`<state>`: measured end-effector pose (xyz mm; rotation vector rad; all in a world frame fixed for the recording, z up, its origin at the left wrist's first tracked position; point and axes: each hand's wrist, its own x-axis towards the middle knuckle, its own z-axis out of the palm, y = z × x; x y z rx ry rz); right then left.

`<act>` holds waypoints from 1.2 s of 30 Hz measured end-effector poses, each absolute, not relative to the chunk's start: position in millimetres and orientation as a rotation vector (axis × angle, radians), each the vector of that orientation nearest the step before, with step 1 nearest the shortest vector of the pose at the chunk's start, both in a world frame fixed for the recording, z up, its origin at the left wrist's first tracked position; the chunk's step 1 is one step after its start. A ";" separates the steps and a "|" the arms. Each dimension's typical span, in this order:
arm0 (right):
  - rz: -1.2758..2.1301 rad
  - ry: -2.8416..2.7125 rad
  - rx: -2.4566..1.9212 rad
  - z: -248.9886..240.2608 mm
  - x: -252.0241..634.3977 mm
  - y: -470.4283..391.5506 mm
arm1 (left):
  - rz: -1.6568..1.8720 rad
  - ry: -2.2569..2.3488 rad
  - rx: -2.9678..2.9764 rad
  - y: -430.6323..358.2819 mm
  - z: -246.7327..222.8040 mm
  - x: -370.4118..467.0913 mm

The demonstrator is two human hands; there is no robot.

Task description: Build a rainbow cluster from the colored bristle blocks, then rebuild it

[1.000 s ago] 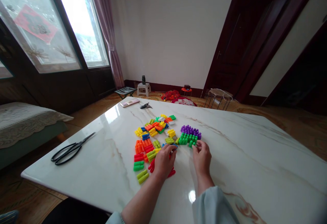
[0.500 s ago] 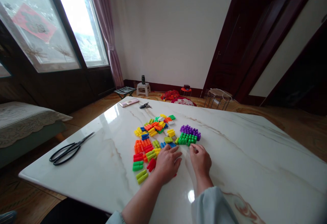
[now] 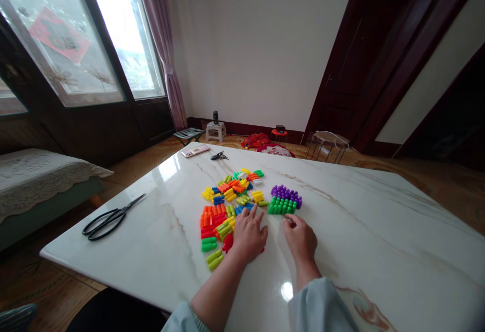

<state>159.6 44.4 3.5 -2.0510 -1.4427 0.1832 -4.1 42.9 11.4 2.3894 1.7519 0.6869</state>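
Note:
A joined block of round-knobbed plastic pieces, with green rows (image 3: 282, 205) in front and purple rows (image 3: 287, 194) behind, sits on the white marbled table. Just in front of its green edge is my right hand (image 3: 302, 237), thumb and fingers pinched together; anything between them is too small to make out. My left hand (image 3: 250, 233) reaches over the loose pieces with its fingers apart. Its fingertips are close to a lime-green piece (image 3: 262, 203) and some blue pieces (image 3: 243, 208). Red pieces (image 3: 228, 243) are partly covered by that hand.
Loose orange pieces (image 3: 212, 215) and yellow pieces (image 3: 257, 195) lie among several other colours left of the block. Black-handled scissors (image 3: 109, 219) rest at the table's left. Toward the far edge are a phone (image 3: 195, 151) and small dark pliers (image 3: 219, 155).
The view has swung slightly left. My left index finger now stretches forward, and two lime-green pieces near it have shifted. The right hand stays pinched by the green rows.

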 end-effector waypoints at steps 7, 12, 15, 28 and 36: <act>0.157 -1.598 -2.090 10.1 149.4 40.4 | 0.980 1.724 2.250 49.6 9.0 -11.9; 0.095 -1.968 -1.921 9.0 118.3 30.3 | 1.319 1.624 2.113 51.9 5.2 -15.4; -0.008 -2.118 -1.825 4.6 104.2 26.1 | 1.418 1.513 2.109 51.1 4.1 -16.4; -0.084 -2.231 -1.819 -1.1 101.6 27.8 | 1.297 1.444 2.266 61.5 59.8 -30.4; -0.024 -2.192 -1.821 2.6 100.2 29.0 | 0.439 1.934 2.368 170.0 53.8 -62.1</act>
